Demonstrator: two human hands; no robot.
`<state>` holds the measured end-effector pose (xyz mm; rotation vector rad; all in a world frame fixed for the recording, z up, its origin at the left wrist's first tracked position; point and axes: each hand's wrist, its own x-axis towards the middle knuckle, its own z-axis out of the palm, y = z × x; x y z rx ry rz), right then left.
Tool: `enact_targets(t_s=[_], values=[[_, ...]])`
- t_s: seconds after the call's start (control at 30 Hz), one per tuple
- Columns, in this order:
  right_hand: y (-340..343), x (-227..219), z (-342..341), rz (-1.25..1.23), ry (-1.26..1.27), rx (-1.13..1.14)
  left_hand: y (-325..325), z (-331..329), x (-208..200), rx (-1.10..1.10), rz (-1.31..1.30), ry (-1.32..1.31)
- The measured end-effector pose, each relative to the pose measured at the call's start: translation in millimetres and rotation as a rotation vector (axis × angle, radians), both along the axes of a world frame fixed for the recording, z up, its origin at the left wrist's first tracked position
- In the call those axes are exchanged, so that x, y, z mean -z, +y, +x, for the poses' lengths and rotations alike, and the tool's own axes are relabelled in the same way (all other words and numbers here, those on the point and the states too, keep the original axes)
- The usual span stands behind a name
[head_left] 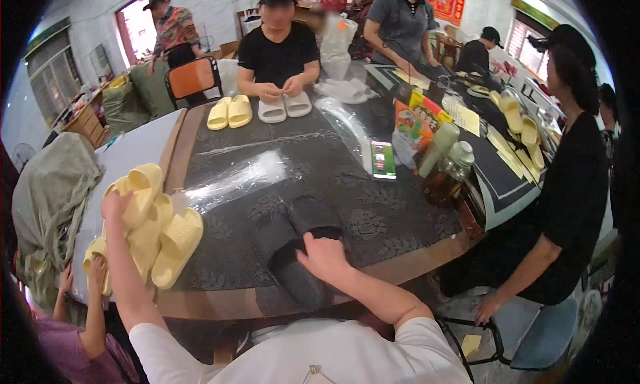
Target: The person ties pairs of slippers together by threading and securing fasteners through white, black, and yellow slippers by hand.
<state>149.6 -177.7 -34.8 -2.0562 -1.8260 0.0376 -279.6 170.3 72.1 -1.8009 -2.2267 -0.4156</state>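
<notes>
At the table's left side my left hand (117,204) is closed on the edge of a pale yellow slipper (143,194) in a heap of such slippers; its fingertips are partly hidden. Another yellow slipper (177,244) leans on the heap's right side. In front of me lies a pair of black slippers, one slipper (283,251) nearer and the other (315,216) just beyond it. My right hand (325,257) is bent over the pair, thumb and forefinger gripping at a slipper's side.
Clear plastic bags (243,177) lie mid-table. A phone (383,161), a snack pouch (413,127) and bottles (450,174) stand to the right. Across the table a person handles grey slippers (285,108) beside a yellow pair (229,113). Another person's hand (98,269) touches slippers at the lower left.
</notes>
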Motion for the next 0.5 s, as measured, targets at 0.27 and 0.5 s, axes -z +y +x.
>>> enact_targets(t_s=[0.27, 0.5], values=[[-120.0, -2.6, 119.8, -0.097, 0.020, 0.612, -23.5, 16.3, 6.6, 0.316, 0.265, -0.469], [-140.9, 8.0, 160.0, 0.009, -0.057, 0.932, -71.9, 79.2, -8.3, 0.678, 0.344, -0.704]])
